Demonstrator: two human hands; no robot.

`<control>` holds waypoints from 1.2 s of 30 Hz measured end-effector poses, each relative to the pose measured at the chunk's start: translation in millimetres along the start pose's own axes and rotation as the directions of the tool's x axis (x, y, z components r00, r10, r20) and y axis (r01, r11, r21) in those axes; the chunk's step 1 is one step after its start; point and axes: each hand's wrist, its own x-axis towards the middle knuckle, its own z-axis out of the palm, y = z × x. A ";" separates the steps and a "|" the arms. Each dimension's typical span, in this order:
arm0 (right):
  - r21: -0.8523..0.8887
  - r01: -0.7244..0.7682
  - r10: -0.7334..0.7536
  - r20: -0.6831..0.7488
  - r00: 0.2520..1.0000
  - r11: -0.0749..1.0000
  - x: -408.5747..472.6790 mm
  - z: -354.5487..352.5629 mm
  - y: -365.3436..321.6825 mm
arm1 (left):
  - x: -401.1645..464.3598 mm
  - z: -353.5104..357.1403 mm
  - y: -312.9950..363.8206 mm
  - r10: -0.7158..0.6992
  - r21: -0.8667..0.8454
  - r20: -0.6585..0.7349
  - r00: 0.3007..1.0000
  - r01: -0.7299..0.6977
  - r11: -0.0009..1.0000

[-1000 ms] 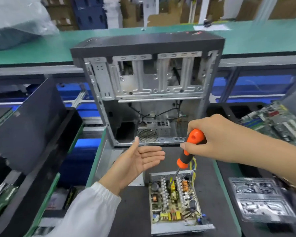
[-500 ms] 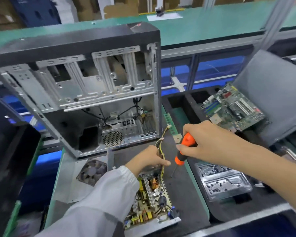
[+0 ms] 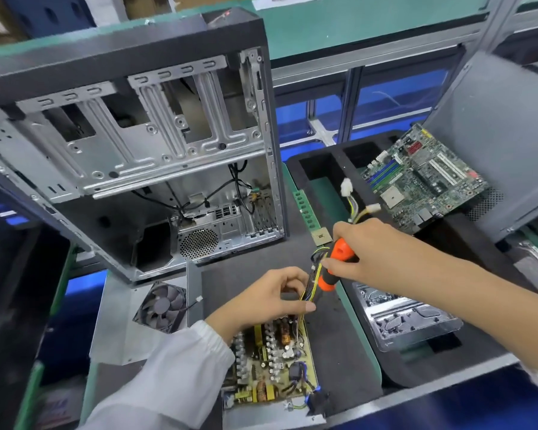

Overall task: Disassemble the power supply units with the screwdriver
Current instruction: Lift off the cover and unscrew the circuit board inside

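Left hand drops onto the cables at the power supply.
A second ago open above it, the left hand (image 3: 269,301) now pinches the cable bundle (image 3: 311,287) over the opened power supply (image 3: 274,364) at the desk's (image 3: 339,346) near edge; the right hand (image 3: 359,254) grips the screwdriver (image 3: 334,263), tip lifted off.

Tight room around the opened power supply (image 3: 271,361)

We see a bare strip of dark surface (image 3: 333,336) to the right of the power supply, running toward the near edge, where a hand could pass. Behind it the open computer case (image 3: 131,150) stands upright and walls off the far side. On the left the loose fan (image 3: 160,305) and its grey metal cover (image 3: 118,333) lie just beside the unit. On the right a clear plastic tray (image 3: 410,318) sits close, with the motherboard (image 3: 423,178) in the black foam tray (image 3: 320,169) beyond. Above the supply, our left hand (image 3: 267,297), right hand (image 3: 364,252), the screwdriver (image 3: 334,265) and the wire bundle (image 3: 311,287) crowd the gap.
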 end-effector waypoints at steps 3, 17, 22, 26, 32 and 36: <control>0.003 -0.006 0.006 0.023 1.000 1.000 1.2 4.5 2.8 | -0.7 4.2 -2.5 0.067 0.110 -0.039 0.997 -0.063 0.992; -0.020 -0.013 0.014 0.063 0.998 1.000 -1.4 8.2 13.3 | 1.4 6.8 -12.9 0.263 0.472 -0.063 0.963 -0.204 0.858; -0.055 -0.014 0.018 0.076 0.997 0.998 3.2 7.5 10.5 | 1.9 -3.0 -2.6 0.253 0.309 -0.222 0.942 -0.178 0.934; -0.057 -0.010 0.014 0.077 0.997 0.998 -0.7 5.4 12.5 | -0.7 0.0 -8.8 0.301 0.402 -0.249 0.921 -0.185 0.897; -0.064 -0.005 0.010 0.076 0.997 0.998 2.3 5.8 12.2 | -5.8 10.7 -8.6 0.365 0.526 -0.452 0.814 -0.088 0.846; -0.068 -0.006 0.010 0.063 0.998 0.998 2.9 5.8 10.4 | -19.7 21.2 -14.3 0.342 0.416 -0.603 0.720 -0.082 0.906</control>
